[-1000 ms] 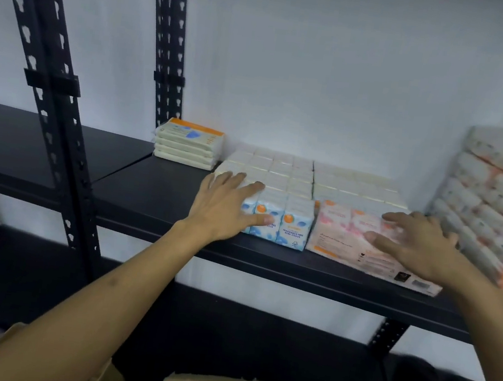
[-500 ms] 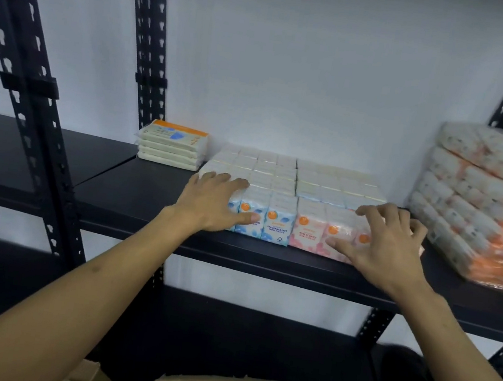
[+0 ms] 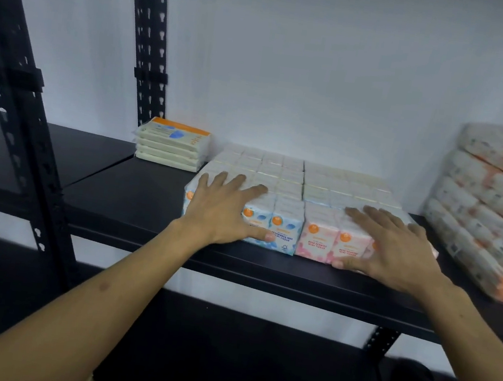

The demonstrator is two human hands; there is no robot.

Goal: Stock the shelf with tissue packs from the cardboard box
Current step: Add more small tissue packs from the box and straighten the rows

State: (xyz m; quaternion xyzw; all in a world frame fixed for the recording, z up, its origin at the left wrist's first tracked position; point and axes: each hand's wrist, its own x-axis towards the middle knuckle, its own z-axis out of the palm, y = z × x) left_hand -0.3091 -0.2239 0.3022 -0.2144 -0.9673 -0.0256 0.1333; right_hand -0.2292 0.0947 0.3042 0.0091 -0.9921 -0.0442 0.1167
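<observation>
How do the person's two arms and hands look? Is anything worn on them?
Both forearms are bare, with no sleeves showing. The left hand and the right hand wear no gloves, and no rings, watch or bracelet can be seen. A small dark mark sits on the left forearm.

Blue tissue pack [image 3: 284, 233], front edge of the shelf [image 3: 133, 203]: front face reads "FRAGRANCE FREE MINI TISSUE" in dark blue; small recycling-type mark at its lower right; orange roundel at upper left carries a number, illegible. Two pink tissue packs [image 3: 317, 242], just beside it on the right along the same edge: each reads "ROSE SCENTED MINI TISSUE" in red; orange roundel on the first appears to read "10". Flat stacked packs [image 3: 171, 144] at the back left corner: print on the top wrapper, too blurred to read
</observation>
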